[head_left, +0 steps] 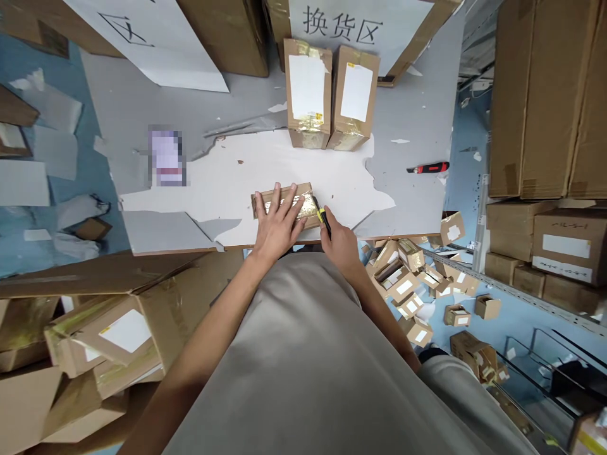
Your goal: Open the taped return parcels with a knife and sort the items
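A small brown cardboard box (307,201) with shiny clear tape lies near the table's front edge. My left hand (279,221) rests flat on top of it with the fingers spread, pressing it against the table. In my right hand (339,243) is a yellow and black box cutter (324,215), gripped with its tip at the right end of the box. Whether the blade has gone into the tape I cannot tell. Part of the box's top is hidden under my left fingers.
Two taped boxes, a left one (309,88) and a right one (353,95), stand at the back. A red and black utility knife (429,168) lies at right. Torn white paper (222,170) covers the table's middle. A large carton (180,316) of boxes stands front left; several boxes litter the floor.
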Tool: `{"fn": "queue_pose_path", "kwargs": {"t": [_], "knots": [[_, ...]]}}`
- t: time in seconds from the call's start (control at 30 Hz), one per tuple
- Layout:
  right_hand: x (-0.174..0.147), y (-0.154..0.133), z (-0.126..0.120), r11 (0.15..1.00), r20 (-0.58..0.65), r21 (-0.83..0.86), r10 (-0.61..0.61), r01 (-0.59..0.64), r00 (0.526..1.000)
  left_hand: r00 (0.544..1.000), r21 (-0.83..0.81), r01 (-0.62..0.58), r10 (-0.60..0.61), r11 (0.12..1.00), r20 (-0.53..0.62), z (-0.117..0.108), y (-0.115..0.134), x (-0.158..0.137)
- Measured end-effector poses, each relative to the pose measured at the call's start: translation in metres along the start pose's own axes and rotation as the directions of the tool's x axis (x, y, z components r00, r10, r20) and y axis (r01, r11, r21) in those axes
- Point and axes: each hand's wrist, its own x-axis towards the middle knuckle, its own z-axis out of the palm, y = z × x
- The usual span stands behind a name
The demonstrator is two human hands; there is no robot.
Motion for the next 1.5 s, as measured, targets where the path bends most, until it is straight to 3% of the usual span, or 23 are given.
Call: {"fn": "queue_pose_path", "kwargs": {"t": [0.33,0.6,1.0,1.5], "knots": [[-0.006,-0.034,-0.003,0.99,-0.002,-0.072,0.125,-0.125,0.992,0.998,-0.045,-0.06,0.061,0.997,0.027,0.009,-0.005,-0.004],[-0.001,-0.056,-0.019,0.961,0.042,-0.185,0.215,-0.204,0.976,0.997,-0.081,-0.05,0.055,0.995,0.059,0.012,0.005,-0.003],[-0.008,-0.052,-0.032,0.945,0.084,-0.205,0.277,-0.255,0.957,0.995,-0.116,-0.036,0.046,0.993,0.091,0.013,0.015,0.0],[-0.007,-0.051,-0.034,0.956,0.068,-0.201,0.229,-0.211,0.971,0.988,-0.064,-0.075,0.082,0.995,0.128,0.003,0.007,0.0]]}}
